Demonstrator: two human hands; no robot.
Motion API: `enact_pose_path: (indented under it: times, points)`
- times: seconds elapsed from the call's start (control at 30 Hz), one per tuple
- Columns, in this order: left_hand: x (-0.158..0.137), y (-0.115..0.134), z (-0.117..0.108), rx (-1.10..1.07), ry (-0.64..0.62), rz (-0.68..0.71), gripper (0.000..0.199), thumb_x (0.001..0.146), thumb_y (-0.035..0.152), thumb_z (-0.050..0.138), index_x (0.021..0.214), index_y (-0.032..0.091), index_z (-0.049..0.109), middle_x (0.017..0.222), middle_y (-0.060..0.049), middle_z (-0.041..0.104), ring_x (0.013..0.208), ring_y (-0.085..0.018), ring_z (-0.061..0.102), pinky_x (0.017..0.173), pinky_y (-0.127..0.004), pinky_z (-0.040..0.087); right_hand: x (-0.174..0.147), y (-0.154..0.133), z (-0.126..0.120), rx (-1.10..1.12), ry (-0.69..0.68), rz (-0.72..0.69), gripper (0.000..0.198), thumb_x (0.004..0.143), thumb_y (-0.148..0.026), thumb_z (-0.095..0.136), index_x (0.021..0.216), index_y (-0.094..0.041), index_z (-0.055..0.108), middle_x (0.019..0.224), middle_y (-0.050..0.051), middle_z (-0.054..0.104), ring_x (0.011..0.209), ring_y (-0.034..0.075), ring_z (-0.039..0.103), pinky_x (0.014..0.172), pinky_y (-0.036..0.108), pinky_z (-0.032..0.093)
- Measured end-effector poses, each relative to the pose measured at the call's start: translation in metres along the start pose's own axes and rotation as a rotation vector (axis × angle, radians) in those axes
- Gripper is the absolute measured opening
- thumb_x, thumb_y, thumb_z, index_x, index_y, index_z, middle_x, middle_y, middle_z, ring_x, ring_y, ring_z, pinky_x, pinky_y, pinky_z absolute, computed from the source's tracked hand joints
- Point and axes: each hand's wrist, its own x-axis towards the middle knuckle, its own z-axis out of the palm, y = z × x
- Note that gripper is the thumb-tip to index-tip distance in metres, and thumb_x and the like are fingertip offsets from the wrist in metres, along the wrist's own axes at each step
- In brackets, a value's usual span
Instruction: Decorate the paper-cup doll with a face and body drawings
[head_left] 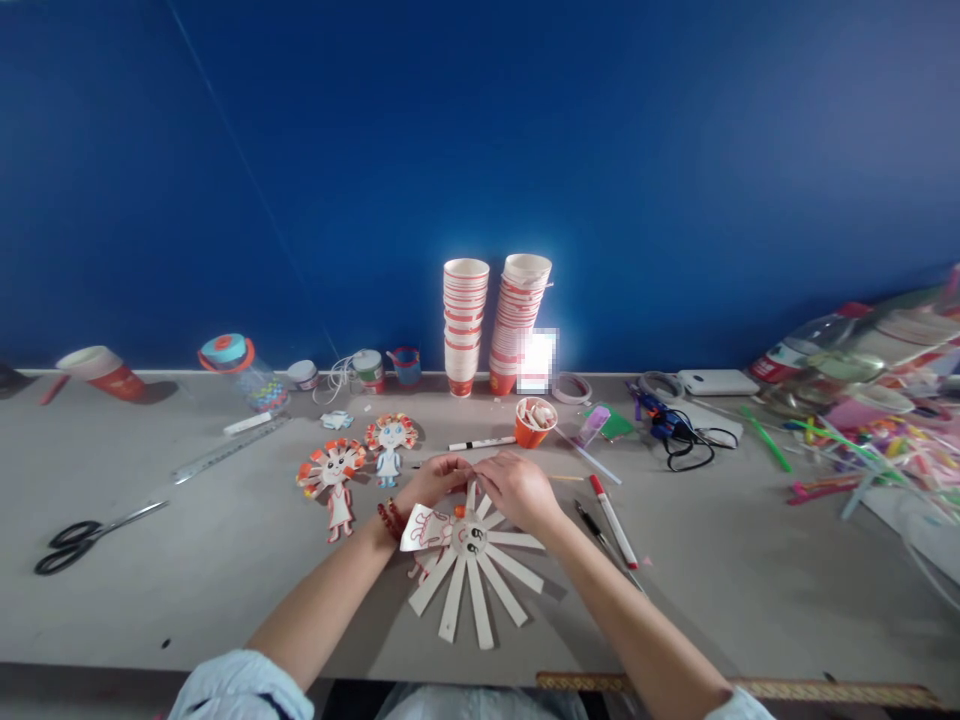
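Observation:
A white paper cup cut into long strips (469, 540) lies spread like rays, with a smiling face drawn on its round base. My left hand (436, 480) and my right hand (517, 488) meet at its far side, fingers pinched together around the end of one upward-pointing strip. The fingertips partly hide that strip's end. A small orange curl sits near the base. Beside my left wrist is a white paper piece (426, 528) with a red-outlined dress drawn on it. Two finished-looking paper dolls, one in red (339, 478) and one in blue (390, 448), lie to the left.
Black scissors (75, 545) and a clear ruler (229, 450) lie left. Two tall cup stacks (463, 330) (517, 325) stand at the wall, behind a cup of scraps (534, 430). Markers (615, 525) lie right, near a blue glue gun (667, 425) and heaped straws (892, 450).

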Motion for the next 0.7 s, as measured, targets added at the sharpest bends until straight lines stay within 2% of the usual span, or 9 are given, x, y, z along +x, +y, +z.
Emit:
enact_pose_path:
  times: [0.13, 0.23, 0.33, 0.5, 0.7]
  points:
    - [0.001, -0.003, -0.001, -0.002, -0.015, -0.013, 0.033, 0.096, 0.035, 0.06, 0.122, 0.015, 0.058, 0.12, -0.009, 0.061, 0.102, -0.021, 0.063, 0.087, -0.042, 0.055, 0.0, -0.003, -0.002, -0.055, -0.093, 0.142, 0.022, 0.098, -0.025, 0.05, 0.093, -0.022, 0.072, 0.085, 0.006, 0.073, 0.08, 0.02, 0.065, 0.064, 0.026, 0.037]
    - [0.002, -0.004, -0.001, -0.007, -0.012, -0.02, 0.034, 0.096, 0.035, 0.06, 0.123, 0.015, 0.057, 0.121, -0.01, 0.06, 0.103, -0.022, 0.063, 0.087, -0.042, 0.055, 0.001, -0.005, -0.002, -0.094, -0.135, 0.184, 0.022, 0.097, -0.026, 0.051, 0.093, -0.021, 0.071, 0.084, 0.006, 0.073, 0.078, 0.02, 0.065, 0.062, 0.026, 0.035]
    - [0.002, -0.005, 0.0, -0.014, 0.004, -0.028, 0.035, 0.096, 0.035, 0.06, 0.124, 0.015, 0.057, 0.122, -0.01, 0.06, 0.104, -0.022, 0.062, 0.088, -0.042, 0.055, 0.001, -0.006, -0.001, -0.098, -0.114, 0.164, 0.019, 0.096, -0.024, 0.052, 0.091, -0.02, 0.07, 0.085, 0.007, 0.073, 0.079, 0.019, 0.064, 0.063, 0.026, 0.034]
    - [0.0, -0.003, 0.0, -0.022, 0.01, -0.042, 0.035, 0.096, 0.035, 0.06, 0.124, 0.015, 0.057, 0.122, -0.01, 0.06, 0.104, -0.022, 0.062, 0.088, -0.042, 0.055, -0.002, -0.003, 0.004, -0.067, 0.001, 0.092, 0.017, 0.093, -0.02, 0.054, 0.087, -0.02, 0.071, 0.079, 0.005, 0.071, 0.076, 0.018, 0.062, 0.064, 0.026, 0.035]
    - [-0.001, -0.002, -0.001, -0.028, 0.002, -0.053, 0.034, 0.096, 0.036, 0.059, 0.123, 0.015, 0.058, 0.121, -0.009, 0.06, 0.103, -0.022, 0.063, 0.087, -0.042, 0.055, -0.004, 0.002, 0.009, 0.024, 0.077, 0.0, 0.018, 0.093, -0.015, 0.053, 0.089, -0.019, 0.07, 0.082, 0.005, 0.072, 0.079, 0.018, 0.062, 0.072, 0.026, 0.04]
